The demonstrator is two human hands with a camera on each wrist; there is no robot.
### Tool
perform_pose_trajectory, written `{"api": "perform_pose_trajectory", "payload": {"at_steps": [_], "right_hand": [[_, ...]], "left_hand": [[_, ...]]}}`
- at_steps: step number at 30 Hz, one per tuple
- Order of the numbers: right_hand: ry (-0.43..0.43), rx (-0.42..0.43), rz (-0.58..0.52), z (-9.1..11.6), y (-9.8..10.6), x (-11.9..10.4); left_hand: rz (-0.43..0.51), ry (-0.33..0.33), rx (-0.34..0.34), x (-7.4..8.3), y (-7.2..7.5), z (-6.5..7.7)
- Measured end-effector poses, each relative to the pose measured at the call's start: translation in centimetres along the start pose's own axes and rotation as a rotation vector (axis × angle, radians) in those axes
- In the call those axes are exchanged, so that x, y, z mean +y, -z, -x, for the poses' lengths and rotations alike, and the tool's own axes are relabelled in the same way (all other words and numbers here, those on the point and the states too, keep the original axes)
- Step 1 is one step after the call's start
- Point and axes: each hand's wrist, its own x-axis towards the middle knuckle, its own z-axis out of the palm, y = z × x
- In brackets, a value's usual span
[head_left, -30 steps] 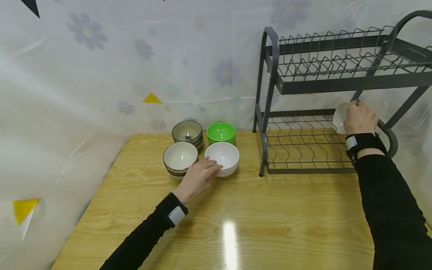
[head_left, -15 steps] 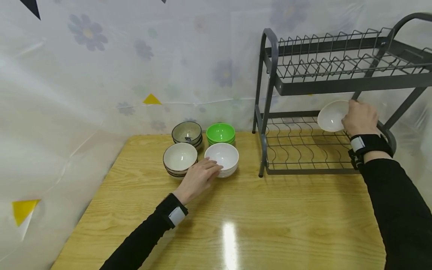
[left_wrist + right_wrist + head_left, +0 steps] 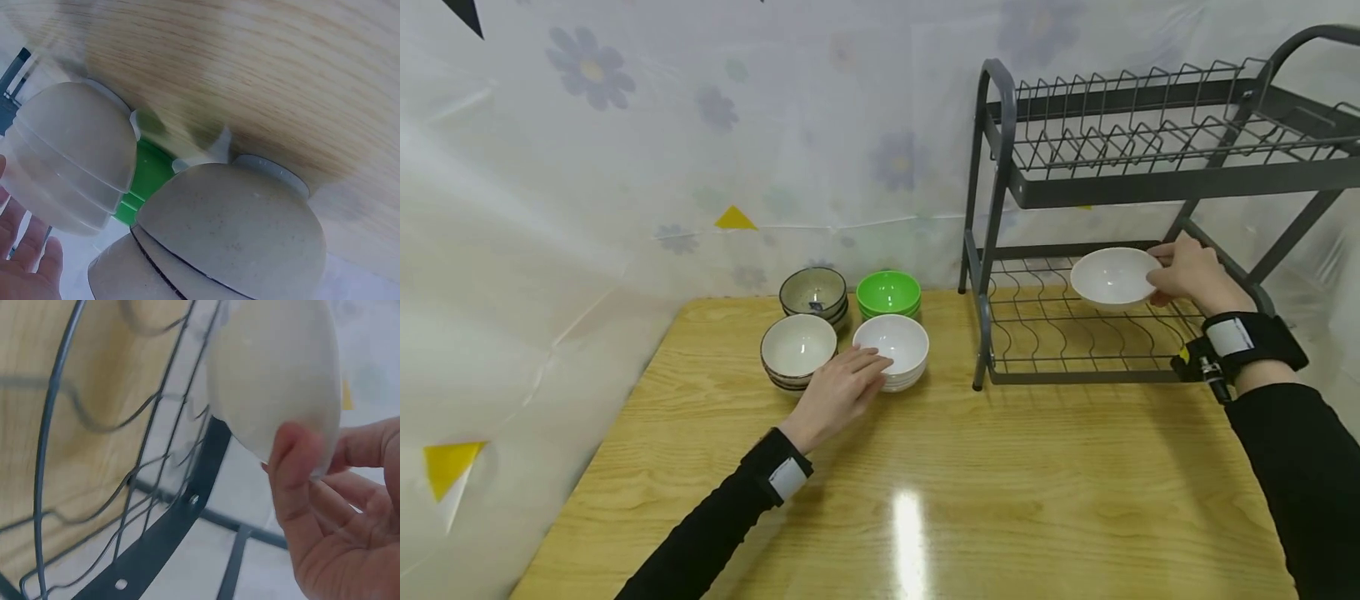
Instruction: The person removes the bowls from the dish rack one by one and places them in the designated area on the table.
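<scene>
My right hand (image 3: 1197,273) pinches the right rim of a white bowl (image 3: 1112,278) over the lower tier of the dish rack (image 3: 1086,379). The bowl faces up; the right wrist view shows the thumb and fingers on its edge (image 3: 275,375). Fairly straight fingers of my left hand (image 3: 835,396) lie at the near side of a stack of white bowls (image 3: 901,342); whether they touch it I cannot tell. Left of that hand stands a stack of cream bowls with dark rims (image 3: 800,346). Behind are green bowls (image 3: 890,293) and grey-green bowls (image 3: 814,292).
The rack's upper tier (image 3: 1165,185) overhangs the lower one, with its dark frame post (image 3: 988,250) on the left. A wooden table (image 3: 1000,492) lies beneath everything. Patterned plastic sheeting (image 3: 850,125) rises behind the table's back edge.
The right hand has turned the white bowl from nearly on edge to facing up, and moved it left and lower over the lower tier. The left hand stays in place.
</scene>
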Motion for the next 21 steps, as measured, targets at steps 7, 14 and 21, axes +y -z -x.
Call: {"api": "perform_pose_trajectory", "payload": {"at_steps": [7, 14, 21], "right_hand": [[0.133, -0.146, -0.166, 1.4, 0.0, -0.9], [0.123, -0.204, -0.153, 2.8, -0.7, -2.2], [0.161, -0.191, -0.194, 4.2, -1.7, -3.5]], "left_hand": [[-0.005, -0.013, 0.033, 0.1, 0.2, -0.1], [-0.008, -0.031, 0.045, 0.5, 0.5, -0.2], [0.002, -0.054, 0.065, 1.0, 0.8, -0.5]]}}
